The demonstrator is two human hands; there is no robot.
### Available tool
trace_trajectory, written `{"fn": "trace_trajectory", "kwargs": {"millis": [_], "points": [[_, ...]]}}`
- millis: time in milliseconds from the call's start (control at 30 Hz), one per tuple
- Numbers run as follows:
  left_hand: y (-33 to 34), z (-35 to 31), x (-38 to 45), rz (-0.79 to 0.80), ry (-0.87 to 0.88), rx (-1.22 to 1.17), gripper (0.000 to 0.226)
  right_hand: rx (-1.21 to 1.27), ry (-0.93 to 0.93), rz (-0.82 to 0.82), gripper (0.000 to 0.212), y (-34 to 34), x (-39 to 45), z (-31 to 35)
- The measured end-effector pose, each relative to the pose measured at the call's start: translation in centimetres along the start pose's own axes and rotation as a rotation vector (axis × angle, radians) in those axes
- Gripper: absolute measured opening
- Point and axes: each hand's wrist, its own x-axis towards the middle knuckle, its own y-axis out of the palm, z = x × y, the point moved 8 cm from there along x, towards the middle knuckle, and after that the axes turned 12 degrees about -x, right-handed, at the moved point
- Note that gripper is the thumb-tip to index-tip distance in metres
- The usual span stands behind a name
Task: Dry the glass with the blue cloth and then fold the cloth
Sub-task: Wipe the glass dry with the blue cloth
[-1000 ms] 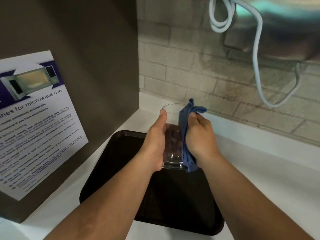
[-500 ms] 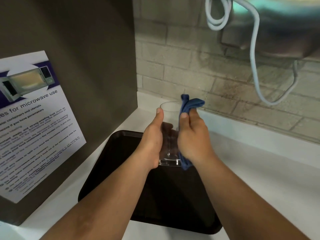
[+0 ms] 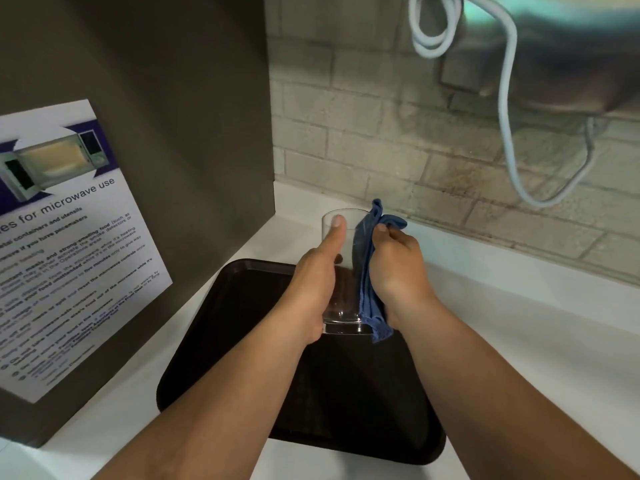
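A clear tall glass (image 3: pixel 343 271) is held upright above a dark tray (image 3: pixel 242 341). My left hand (image 3: pixel 315 289) grips its left side, thumb pointing up along the wall to the rim. My right hand (image 3: pixel 398 268) presses the blue cloth (image 3: pixel 369 271) flat against the glass's right side. The cloth runs from above the rim down past the glass's base, where a corner hangs free. The far side of the glass is hidden by my fingers.
The tray lies on a white counter (image 3: pixel 519 341). A tall brown panel with a microwave-use notice (image 3: pixel 62 237) stands close on the left. A brick wall (image 3: pixel 381 133) runs behind, with a white cable (image 3: pixel 509 116) hanging from a fixture at the upper right.
My right hand has slid the cloth along the glass's right side, up and then back down a little. My left hand keeps its grip on the glass.
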Motion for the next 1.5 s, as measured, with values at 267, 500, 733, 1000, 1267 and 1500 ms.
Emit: {"fn": "trace_trajectory", "kwargs": {"millis": [267, 500, 733, 1000, 1267, 1500], "points": [[-1.2, 0.0, 1.5, -0.007, 0.000, -0.064, 0.080, 0.063, 0.176, 0.150, 0.034, 0.5, -1.3, -3.1], [-0.8, 0.7, 1.8, 0.038, -0.007, -0.111, 0.077, -0.469, -0.516, -0.072, 0.034, 1.6, -6.1, 0.0], [-0.5, 0.7, 1.0, 0.114, 0.026, -0.162, 0.087, -0.072, -0.109, -0.013, 0.034, -0.9, 0.4, 0.2], [-1.1, -0.3, 2.3, 0.008, 0.021, -0.108, 0.075, -0.381, -0.462, -0.110, 0.014, 1.3, -5.3, -0.4], [-0.2, 0.2, 1.8, 0.098, 0.024, -0.153, 0.084, -0.060, -0.050, -0.022, 0.035, -0.7, 1.0, 0.1], [-1.0, -0.2, 2.6, -0.041, 0.064, -0.023, 0.078, -0.296, -0.227, -0.052, 0.027, 0.6, -3.5, -1.5]]}}
